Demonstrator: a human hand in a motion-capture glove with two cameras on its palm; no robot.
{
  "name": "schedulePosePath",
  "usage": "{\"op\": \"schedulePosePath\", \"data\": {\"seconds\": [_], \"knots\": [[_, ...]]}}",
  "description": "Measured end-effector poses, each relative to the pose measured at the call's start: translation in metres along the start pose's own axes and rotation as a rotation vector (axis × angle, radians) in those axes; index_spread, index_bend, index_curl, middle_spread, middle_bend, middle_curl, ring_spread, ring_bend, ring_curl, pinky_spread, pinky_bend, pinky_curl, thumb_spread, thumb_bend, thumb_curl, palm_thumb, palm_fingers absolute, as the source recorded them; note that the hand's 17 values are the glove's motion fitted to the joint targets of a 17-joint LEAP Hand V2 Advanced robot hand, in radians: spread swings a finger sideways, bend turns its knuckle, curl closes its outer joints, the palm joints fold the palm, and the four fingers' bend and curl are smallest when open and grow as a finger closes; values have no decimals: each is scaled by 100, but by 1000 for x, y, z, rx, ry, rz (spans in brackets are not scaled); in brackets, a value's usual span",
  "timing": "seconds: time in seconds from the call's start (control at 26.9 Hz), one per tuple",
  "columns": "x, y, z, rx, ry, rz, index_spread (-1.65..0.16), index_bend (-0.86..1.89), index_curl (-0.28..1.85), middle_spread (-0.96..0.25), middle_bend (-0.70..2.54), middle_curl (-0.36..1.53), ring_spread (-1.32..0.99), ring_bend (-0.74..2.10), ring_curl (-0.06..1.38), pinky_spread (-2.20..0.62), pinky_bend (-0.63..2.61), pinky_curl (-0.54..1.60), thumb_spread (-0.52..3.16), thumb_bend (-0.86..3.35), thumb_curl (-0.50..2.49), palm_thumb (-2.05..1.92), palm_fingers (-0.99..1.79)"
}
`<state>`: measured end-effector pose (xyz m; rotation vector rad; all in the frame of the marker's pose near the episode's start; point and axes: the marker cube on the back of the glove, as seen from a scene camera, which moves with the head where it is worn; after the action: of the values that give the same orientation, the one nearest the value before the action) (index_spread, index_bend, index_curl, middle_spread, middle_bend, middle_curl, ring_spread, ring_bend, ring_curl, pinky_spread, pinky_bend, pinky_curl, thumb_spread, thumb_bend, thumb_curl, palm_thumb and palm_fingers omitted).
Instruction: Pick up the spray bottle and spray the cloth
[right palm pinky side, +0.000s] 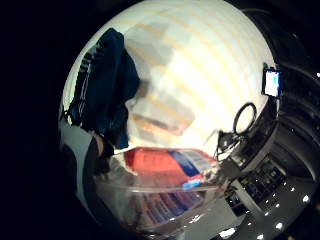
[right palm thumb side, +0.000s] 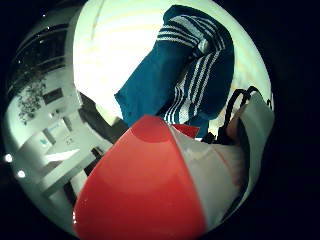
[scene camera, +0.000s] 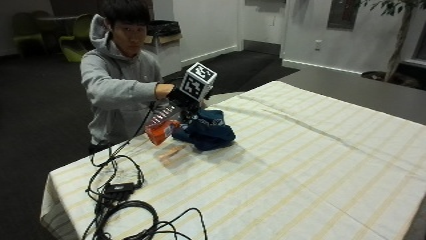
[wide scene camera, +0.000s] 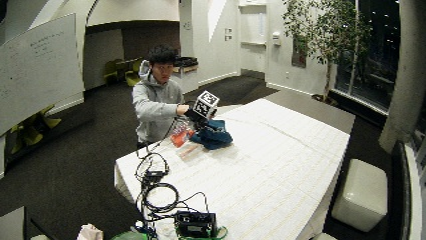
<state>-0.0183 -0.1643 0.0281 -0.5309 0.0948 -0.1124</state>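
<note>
My gloved right hand (scene camera: 178, 95) is raised above the near end of the table (scene camera: 319, 150), its fingers curled round one spray bottle (scene camera: 160, 127), which hangs tilted from my grip, clear body and orange label, lifted off the striped tablecloth. From the outside view I count one dark blue cloth (scene camera: 206, 132) bunched on the table just beside the bottle, and a tangle of black cables (scene camera: 120, 200) near the corner. The spray head is hidden behind my hand there.

The wide outside view adds little: hand (wide scene camera: 193, 113), bottle (wide scene camera: 180, 134) and cloth (wide scene camera: 213, 135) are small and hard to separate.

The thumb-side palm view shows what the others do not: white stripes on the cloth (right palm thumb side: 185, 75), and the bottle's red-orange surface (right palm thumb side: 145, 185) filling the space close to my palm.

The little-finger-side view shows the bottle's clear wall and printed label (right palm pinky side: 165, 175) close up, the cloth (right palm pinky side: 105, 90) lying beyond it on the tablecloth; the label text is unreadable.
</note>
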Motion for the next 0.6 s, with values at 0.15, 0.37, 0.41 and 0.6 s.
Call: {"op": "schedulePosePath", "data": {"seconds": [0.15,0.37,0.41,0.6], "knots": [[-4,6,-15,8,24,0,-18,46,50,-10,60,48,-17,62,44,-27,38,36,20,-3,70,92,140],[-6,0,-12,-10,36,7,-18,46,50,-10,60,48,-17,61,44,-27,38,37,20,-3,71,92,140],[-6,-2,-9,-19,31,2,-18,46,50,-10,60,48,-17,61,44,-27,38,37,20,-3,71,92,140],[-13,-7,-3,-19,1,-34,-18,46,50,-10,60,48,-17,61,44,-27,38,37,20,-3,72,92,140]]}}
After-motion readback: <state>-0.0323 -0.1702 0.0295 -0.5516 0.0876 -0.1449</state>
